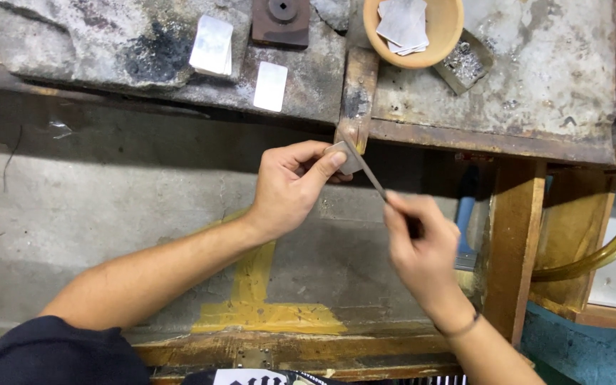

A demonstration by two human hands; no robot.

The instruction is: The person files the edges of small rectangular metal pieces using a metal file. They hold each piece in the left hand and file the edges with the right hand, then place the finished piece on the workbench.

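The left hand (290, 187) is closed around a small pale flat piece (342, 155), thumb and fingers pinching it against the end of a wooden peg (356, 100) that juts from the bench (536, 93). The right hand (422, 249), blurred, is curled tight around the handle of a thin file (366, 171), whose blade lies across the piece. A wooden bowl (443, 32) of similar pale pieces sits on the bench above, well apart.

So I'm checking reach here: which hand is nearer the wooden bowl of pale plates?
Left. The left hand is below the wooden bowl, by the bench edge; the right hand is lower still.
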